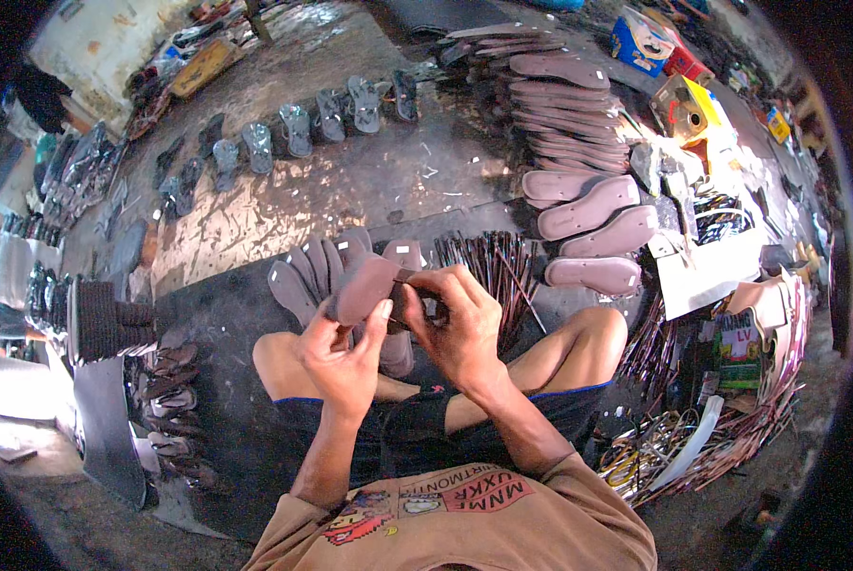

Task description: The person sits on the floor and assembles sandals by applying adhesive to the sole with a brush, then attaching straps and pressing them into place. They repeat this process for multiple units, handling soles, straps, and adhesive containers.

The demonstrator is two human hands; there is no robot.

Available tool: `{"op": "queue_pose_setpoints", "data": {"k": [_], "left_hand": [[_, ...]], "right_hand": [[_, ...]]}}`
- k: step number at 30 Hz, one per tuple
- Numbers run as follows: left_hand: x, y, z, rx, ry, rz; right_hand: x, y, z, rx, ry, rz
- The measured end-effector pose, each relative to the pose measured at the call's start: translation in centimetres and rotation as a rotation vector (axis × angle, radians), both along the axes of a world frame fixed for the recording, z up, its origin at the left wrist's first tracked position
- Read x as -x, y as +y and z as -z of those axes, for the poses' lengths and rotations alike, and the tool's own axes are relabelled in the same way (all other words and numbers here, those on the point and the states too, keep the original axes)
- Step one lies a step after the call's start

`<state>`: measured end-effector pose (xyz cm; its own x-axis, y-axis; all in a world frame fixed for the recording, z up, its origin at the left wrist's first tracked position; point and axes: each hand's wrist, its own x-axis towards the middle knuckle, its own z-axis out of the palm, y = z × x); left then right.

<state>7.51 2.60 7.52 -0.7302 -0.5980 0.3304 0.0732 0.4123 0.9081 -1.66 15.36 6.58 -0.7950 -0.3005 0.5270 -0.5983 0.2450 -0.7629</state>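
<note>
My left hand (343, 360) pinches a brownish-mauve sandal sole (365, 288), holding it up tilted in front of my crossed legs. At the sole's right edge, my right hand (453, 322) is closed with its fingers bent; a dark strap-like piece (405, 293) shows between the fingertips and the sole. Most of that piece is hidden by the fingers. Just beyond the left hand, several similar soles (296, 287) lie fanned out on the dark mat. A bundle of thin dark strips (488, 276) rests on the mat beyond my right hand.
Stacked soles (569, 124) stand at the far right, with loose soles (593, 209) nearer. A row of finished sandals (295, 130) runs along the far floor. Boxes (693, 109) and a heap of strips (731, 447) are on the right. Black ribbed rolls (107, 319) stand at left.
</note>
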Motion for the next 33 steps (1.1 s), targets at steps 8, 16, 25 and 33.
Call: {"op": "queue_pose_setpoints", "data": {"k": [8,16,25,33], "left_hand": [[-0.1,-0.2,-0.2,0.214,-0.018,-0.067],[0.1,-4.8,0.3,-0.527,0.315,-0.164],[-10.6,-6.4,3.6,-0.679,-0.209,-0.075],[-14.3,-28.2,16.0,-0.892,0.264,-0.566]], "right_hand": [[1.0,0.5,0.6,-0.005,-0.029,-0.201],[1.5,2.7,3.8,0.314,-0.657,-0.463],[2.8,-0.8,8.0,-0.132,-0.399,-0.299],[15.6,2.1,18.8,-0.921,-0.194,0.126]]}}
